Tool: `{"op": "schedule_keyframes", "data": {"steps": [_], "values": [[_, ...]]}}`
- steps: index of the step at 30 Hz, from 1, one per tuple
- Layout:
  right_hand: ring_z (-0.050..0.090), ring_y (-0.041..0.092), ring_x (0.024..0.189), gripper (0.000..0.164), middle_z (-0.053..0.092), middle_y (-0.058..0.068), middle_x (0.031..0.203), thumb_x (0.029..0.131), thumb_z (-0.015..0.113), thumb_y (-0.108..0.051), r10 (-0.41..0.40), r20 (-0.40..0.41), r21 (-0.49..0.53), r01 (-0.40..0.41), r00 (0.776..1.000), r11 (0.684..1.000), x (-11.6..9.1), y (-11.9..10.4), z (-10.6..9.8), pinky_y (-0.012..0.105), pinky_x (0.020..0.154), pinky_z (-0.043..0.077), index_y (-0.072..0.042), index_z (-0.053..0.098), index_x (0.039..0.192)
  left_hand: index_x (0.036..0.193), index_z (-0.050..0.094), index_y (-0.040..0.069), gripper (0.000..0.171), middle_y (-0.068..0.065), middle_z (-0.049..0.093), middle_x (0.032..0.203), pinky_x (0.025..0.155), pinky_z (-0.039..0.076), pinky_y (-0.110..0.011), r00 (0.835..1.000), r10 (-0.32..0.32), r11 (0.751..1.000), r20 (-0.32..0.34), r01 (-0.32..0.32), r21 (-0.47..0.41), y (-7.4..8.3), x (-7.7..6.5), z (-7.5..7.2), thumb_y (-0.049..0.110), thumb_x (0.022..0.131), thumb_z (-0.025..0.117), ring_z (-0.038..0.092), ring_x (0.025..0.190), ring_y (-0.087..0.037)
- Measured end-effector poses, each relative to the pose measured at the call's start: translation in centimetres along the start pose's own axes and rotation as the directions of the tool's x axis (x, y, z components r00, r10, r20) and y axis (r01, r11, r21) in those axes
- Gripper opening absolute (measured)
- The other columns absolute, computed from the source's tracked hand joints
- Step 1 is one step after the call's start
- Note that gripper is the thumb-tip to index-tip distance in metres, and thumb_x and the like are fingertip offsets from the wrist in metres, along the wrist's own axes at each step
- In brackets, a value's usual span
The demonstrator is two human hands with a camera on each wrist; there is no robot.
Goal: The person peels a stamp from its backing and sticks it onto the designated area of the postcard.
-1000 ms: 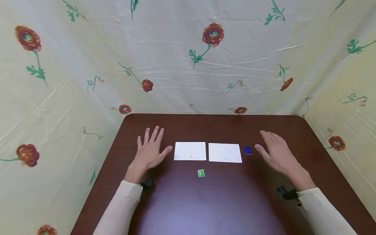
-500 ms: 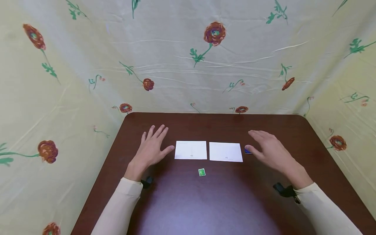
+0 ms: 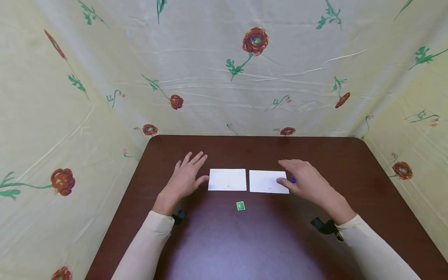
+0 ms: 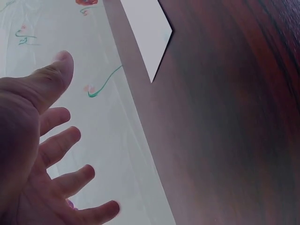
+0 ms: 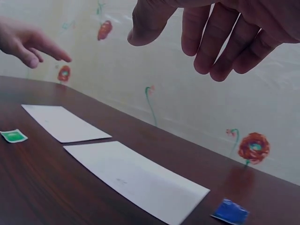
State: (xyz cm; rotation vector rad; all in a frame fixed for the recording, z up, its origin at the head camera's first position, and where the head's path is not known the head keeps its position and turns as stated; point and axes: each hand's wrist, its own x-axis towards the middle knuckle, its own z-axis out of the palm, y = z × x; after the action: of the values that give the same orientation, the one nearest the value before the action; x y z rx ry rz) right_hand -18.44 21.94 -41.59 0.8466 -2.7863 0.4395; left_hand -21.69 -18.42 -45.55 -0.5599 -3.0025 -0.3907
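Observation:
Two white rectangular cards lie side by side on the table, the left card (image 3: 227, 179) and the right card (image 3: 268, 181). In front of them is a small green square with a white border (image 3: 240, 206), like a stamp. My left hand (image 3: 185, 177), fingers spread, hovers just left of the left card and holds nothing. Over the right card's outer end hangs my right hand (image 3: 309, 181), fingers extended and holding nothing. It mostly hides a small blue square (image 5: 230, 212) in the head view; the right wrist view shows that square beside the right card, below the hand.
The dark brown table (image 3: 245, 249) has rounded far corners. A pale floral cloth (image 3: 210, 58) hangs behind it and along both sides. Each wrist carries a black camera mount, such as the right mount (image 3: 323, 226).
My right hand has moved left, from beyond the blue square to over the right card's end. My left hand has shifted slightly right. The cards and the green square stay put.

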Motion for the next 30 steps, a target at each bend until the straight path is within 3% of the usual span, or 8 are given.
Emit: {"op": "schedule_keyframes", "data": {"steps": [15, 30], "values": [[0.070, 0.026, 0.106, 0.044, 0.073, 0.007, 0.119, 0.085, 0.080, -0.023, -0.080, 0.011, 0.058, 0.079, 0.997, 0.995, 1.6, -2.8, 3.3, 0.044, 0.090, 0.055, -0.006, 0.070, 0.125, 0.153, 0.042, 0.014, 0.073, -0.007, 0.039, 0.160, 0.109, 0.032, -0.069, 0.997, 0.026, 1.000, 0.076, -0.025, -0.016, 1.0, 0.4, 2.1, 0.037, 0.091, 0.073, 0.031, 0.147, -0.043], [0.072, 0.020, 0.097, 0.040, 0.075, 0.004, 0.109, 0.083, 0.080, -0.021, -0.169, 0.036, 0.064, 0.167, 0.985, 0.984, 2.0, -4.8, 6.1, 0.038, 0.088, 0.055, -0.006, 0.072, 0.119, 0.155, 0.038, 0.012, 0.069, -0.008, 0.034, 0.162, 0.110, 0.029, -0.070, 0.985, -0.008, 0.999, 0.174, 0.016, -0.044, 0.8, 0.7, 3.7, 0.033, 0.096, 0.067, 0.027, 0.148, -0.045]]}}
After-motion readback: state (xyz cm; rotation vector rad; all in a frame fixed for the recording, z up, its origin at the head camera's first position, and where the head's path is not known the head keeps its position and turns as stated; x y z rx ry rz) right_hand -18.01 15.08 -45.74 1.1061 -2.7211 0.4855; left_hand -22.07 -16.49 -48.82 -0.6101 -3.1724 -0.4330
